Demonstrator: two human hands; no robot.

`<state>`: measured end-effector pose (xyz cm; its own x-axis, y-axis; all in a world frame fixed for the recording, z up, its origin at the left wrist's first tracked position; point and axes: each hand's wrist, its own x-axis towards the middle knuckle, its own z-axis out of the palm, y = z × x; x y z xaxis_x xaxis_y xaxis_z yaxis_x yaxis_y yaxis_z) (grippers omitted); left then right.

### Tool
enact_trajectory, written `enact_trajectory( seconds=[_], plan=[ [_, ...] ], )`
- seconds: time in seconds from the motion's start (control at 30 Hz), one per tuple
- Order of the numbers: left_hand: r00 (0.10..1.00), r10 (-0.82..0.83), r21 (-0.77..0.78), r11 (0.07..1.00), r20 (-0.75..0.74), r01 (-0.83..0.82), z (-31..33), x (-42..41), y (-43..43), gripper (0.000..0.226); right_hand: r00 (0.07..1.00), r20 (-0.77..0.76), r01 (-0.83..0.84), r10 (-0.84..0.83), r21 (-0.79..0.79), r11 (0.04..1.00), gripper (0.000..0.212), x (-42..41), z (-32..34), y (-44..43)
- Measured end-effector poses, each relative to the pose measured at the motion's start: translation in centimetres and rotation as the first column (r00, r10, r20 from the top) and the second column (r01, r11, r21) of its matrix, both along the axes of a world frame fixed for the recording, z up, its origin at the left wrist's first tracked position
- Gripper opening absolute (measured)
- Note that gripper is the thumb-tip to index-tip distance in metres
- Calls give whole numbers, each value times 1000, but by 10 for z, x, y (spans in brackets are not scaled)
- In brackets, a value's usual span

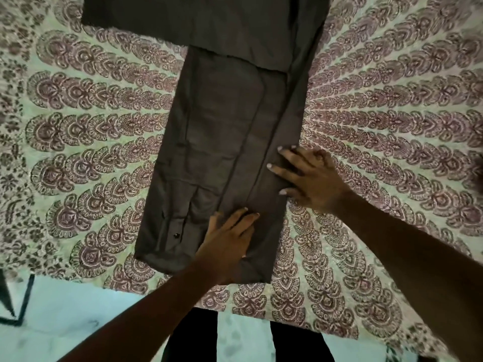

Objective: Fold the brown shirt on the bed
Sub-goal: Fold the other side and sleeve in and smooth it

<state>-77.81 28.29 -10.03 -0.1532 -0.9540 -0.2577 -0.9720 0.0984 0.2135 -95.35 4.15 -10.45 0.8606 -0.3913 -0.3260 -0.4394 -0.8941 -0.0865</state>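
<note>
The brown shirt (pixel 219 131) lies flat on the bed (pixel 379 105), folded lengthwise into a long narrow strip that runs away from me, with a wider part spread across the top. A cuff with a dark button (pixel 177 234) shows near its lower left. My left hand (pixel 227 244) rests palm down on the near end of the strip, fingers spread. My right hand (pixel 311 178) presses flat on the strip's right edge, fingers apart. Neither hand grips the cloth.
The bed is covered with a pale sheet printed with maroon paisley rows. Its near edge (pixel 183 296) runs below the shirt. Pale floor (pixel 65 322) and my dark trouser legs (pixel 190 335) show beneath it.
</note>
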Motion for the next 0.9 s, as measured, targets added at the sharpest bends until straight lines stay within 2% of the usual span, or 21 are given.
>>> enact_trajectory(
  seconds=[0.1,0.13,0.2,0.23,0.3,0.37,0.43,0.53,0.63,0.73,0.9],
  plan=[
    [1000,4,68,998,-15,-3,2,1,-13,92,999,-16,-38,38,32,999,72,1,0,-1],
    [1000,9,75,997,-30,-7,3,1,-19,93,998,-17,-55,55,39,998,72,0,-1,-2],
    [990,86,-1,996,-115,-86,3,1,-33,71,999,-5,-48,48,33,998,70,-1,-4,-4],
    [959,176,-51,980,-222,-191,6,1,-43,53,999,12,-38,38,21,999,69,-2,-7,-4],
    [818,356,-45,907,-452,-419,9,3,-77,28,998,55,-28,29,-14,1000,69,-6,-16,-1],
    [701,479,-21,818,-528,-575,10,8,-127,26,993,120,-9,16,-54,999,67,-10,-27,6],
    [609,568,-13,726,-553,-688,9,18,-184,28,986,168,-2,18,-92,996,67,-13,-34,9],
    [443,708,118,591,-550,-798,-2,34,-262,29,980,198,-3,22,-96,995,66,-14,-35,7],
    [366,781,200,519,-507,-831,-9,41,-310,14,978,206,-6,21,-72,997,65,-16,-34,6],
    [363,809,229,505,-462,-832,-10,42,-327,25,982,189,-10,21,-56,998,65,-16,-34,5],
    [388,801,175,507,-456,-844,-14,48,-332,21,981,193,-11,19,-46,999,65,-17,-35,4]
  ],
)
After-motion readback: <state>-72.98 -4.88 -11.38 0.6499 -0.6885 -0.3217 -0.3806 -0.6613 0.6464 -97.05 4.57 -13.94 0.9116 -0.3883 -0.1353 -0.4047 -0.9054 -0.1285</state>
